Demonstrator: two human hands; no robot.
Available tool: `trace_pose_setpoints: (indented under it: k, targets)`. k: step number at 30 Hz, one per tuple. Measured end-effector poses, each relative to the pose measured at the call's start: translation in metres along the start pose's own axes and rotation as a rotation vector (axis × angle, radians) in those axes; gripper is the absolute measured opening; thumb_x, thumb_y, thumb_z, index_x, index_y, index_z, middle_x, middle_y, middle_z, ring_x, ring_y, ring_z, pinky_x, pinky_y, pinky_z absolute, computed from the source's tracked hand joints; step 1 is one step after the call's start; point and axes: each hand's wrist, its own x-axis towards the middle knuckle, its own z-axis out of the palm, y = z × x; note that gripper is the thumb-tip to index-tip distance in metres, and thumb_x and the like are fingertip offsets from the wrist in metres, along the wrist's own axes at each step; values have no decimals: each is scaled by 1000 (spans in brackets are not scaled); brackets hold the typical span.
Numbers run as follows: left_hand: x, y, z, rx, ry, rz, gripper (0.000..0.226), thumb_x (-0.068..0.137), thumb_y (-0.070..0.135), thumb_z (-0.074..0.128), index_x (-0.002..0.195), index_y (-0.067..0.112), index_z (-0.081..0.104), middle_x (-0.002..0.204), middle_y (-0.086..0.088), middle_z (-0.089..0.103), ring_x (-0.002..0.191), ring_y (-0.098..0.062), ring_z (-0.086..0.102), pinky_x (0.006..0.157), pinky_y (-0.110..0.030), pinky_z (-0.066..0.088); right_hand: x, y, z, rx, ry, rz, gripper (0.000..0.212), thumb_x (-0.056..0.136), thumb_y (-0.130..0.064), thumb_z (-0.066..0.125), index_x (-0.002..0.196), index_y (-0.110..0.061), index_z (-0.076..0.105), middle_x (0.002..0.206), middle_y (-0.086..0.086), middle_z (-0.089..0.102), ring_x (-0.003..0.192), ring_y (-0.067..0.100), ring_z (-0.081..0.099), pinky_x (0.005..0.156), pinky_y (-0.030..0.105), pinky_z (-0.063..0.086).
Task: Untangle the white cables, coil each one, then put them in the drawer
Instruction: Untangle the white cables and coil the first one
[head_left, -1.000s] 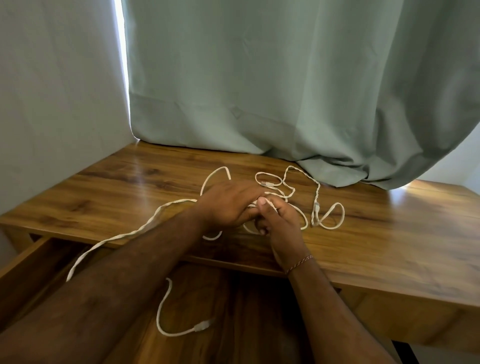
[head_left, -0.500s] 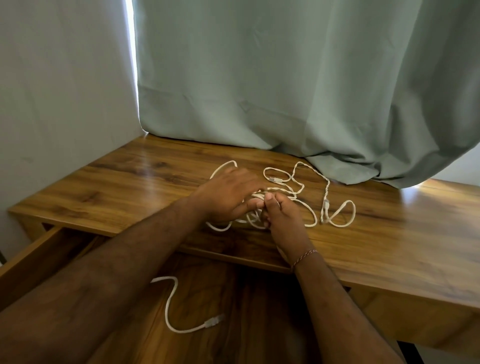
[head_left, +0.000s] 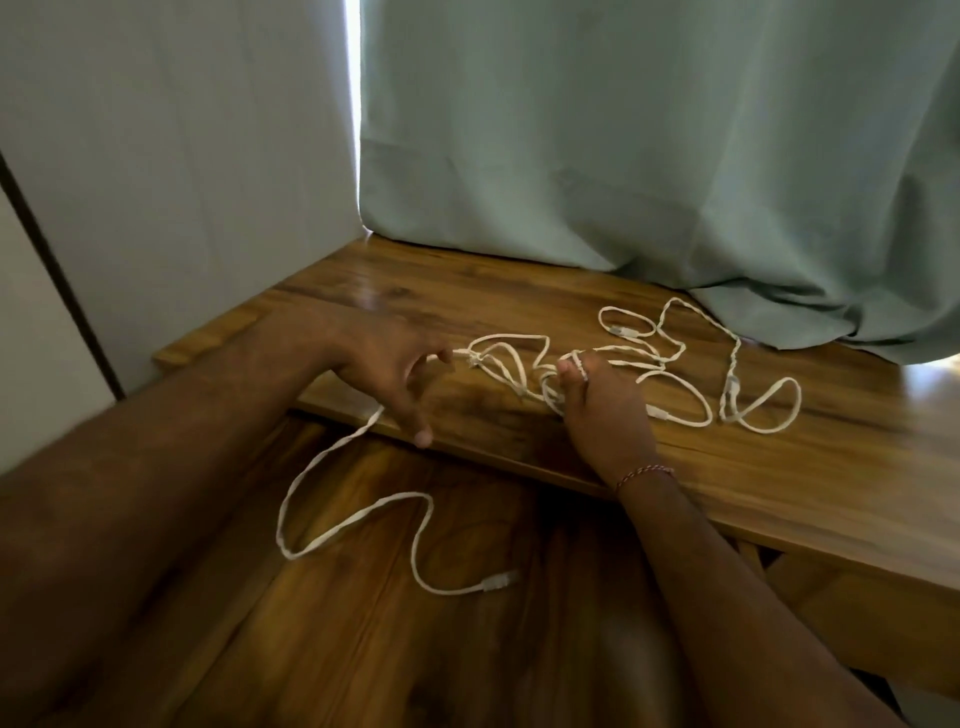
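The left hand (head_left: 395, 371) pinches one strand of the white cables (head_left: 524, 364) and pulls it sideways. The right hand (head_left: 597, 400) grips the knot and holds it down on the desk (head_left: 831, 467). One loose end hangs into the open drawer (head_left: 363, 623). This looks like the untangling step. Next, that strand needs working free of the knot.

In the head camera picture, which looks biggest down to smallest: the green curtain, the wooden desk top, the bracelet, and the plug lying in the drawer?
1. Green curtain, largest.
2. Wooden desk top.
3. and 4. Bracelet and plug: both tiny and look about alike, so no ranking between them.
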Motion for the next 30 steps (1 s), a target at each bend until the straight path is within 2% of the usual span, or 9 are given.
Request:
trace_pose_setpoints:
  k: [3, 6, 9, 13, 19, 22, 24, 26, 30]
  targets:
    - [-11, -7, 9, 36, -67, -23, 129, 57, 59, 94, 160, 47, 16, 167, 8, 27, 152, -24, 30, 119, -47, 36, 2, -1, -1, 4, -7, 36, 32, 108, -41, 41, 95, -16, 57, 83, 6, 63, 80, 30, 62, 69, 37, 42]
    - [-9, -8, 24, 98, -78, -6, 136, 54, 57, 96, 160, 45, 13, 171, 11, 12, 155, -24, 22, 120, -47, 35, 1, -5, 0, -12, -22, 56, 31, 108, -40, 41, 96, -17, 56, 81, 2, 59, 76, 23, 55, 68, 35, 38]
    - [-2, -8, 44, 128, -100, 6, 155, 45, 64, 96, 160, 46, -6, 168, 22, -23, 160, -23, 1, 124, -51, 29, 1, -6, 0, -14, -17, 55, 30, 108, -41, 41, 93, -19, 54, 80, 2, 59, 74, 21, 54, 67, 34, 36]
    - [-5, -4, 65, 148, -63, 84, 161, 46, 78, 87, 158, 42, -23, 163, 14, -40, 156, -17, -24, 129, -56, 2, 2, -5, -1, 27, -14, 73, 30, 108, -39, 42, 92, -19, 56, 81, 2, 62, 74, 20, 55, 67, 33, 34]
    - [-28, 19, 77, 117, -61, 135, 147, 54, 86, 77, 154, 50, -25, 162, 9, -42, 149, -21, -38, 122, -65, -13, 3, -4, -2, 27, -13, 111, 36, 109, -40, 41, 103, -13, 64, 86, 3, 63, 78, 19, 55, 69, 32, 35]
    - [-28, 32, 95, 267, 81, 97, 140, 68, 73, 79, 156, 44, -25, 163, 0, -41, 153, -31, -29, 123, -67, -2, 3, -4, -2, 28, -4, 108, 37, 109, -39, 42, 102, -11, 65, 86, 5, 64, 78, 21, 56, 68, 32, 35]
    - [-27, 40, 100, 297, 234, 115, 116, 86, 48, 75, 162, 36, -12, 171, -5, -24, 159, -29, -9, 126, -59, 15, 2, -5, -2, 27, -4, 102, 36, 109, -39, 42, 101, -11, 64, 85, 4, 63, 78, 22, 57, 68, 33, 35]
    - [-27, 39, 95, 261, 332, 145, 94, 92, 29, 68, 164, 33, 6, 174, -1, 0, 160, -21, 8, 126, -43, 25, 2, -5, -2, 19, -4, 93, 36, 109, -39, 41, 100, -12, 64, 85, 3, 63, 79, 23, 58, 68, 33, 37]
    - [-33, 21, 86, 190, 388, 261, 72, 93, 15, 61, 158, 32, 35, 168, 11, 28, 154, -6, 25, 121, -27, 28, 1, -4, -4, 31, 14, 97, 37, 109, -40, 41, 101, -12, 65, 85, 4, 65, 80, 23, 59, 69, 34, 40]
